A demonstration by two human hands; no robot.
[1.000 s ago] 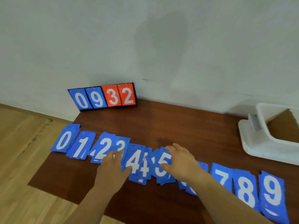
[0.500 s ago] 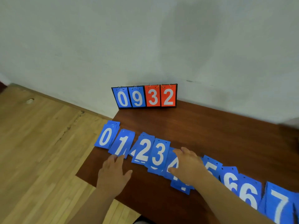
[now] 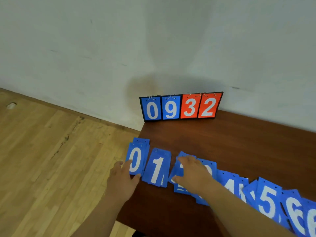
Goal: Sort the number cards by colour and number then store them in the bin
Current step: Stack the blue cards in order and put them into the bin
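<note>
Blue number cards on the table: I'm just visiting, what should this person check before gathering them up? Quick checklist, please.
1. Piles in rising order: ok, 0 pile, 1 pile, 5 pile, 6 pile read left to right.
2. Number under the right hand: cannot tell, covered.
3. Piles squared up: not ok, they fan out.
4. 0 pile fully on the table: not ok, seems to overhang the edge by the left hand.
5. Bin ready: cannot tell, out of view.
</note>
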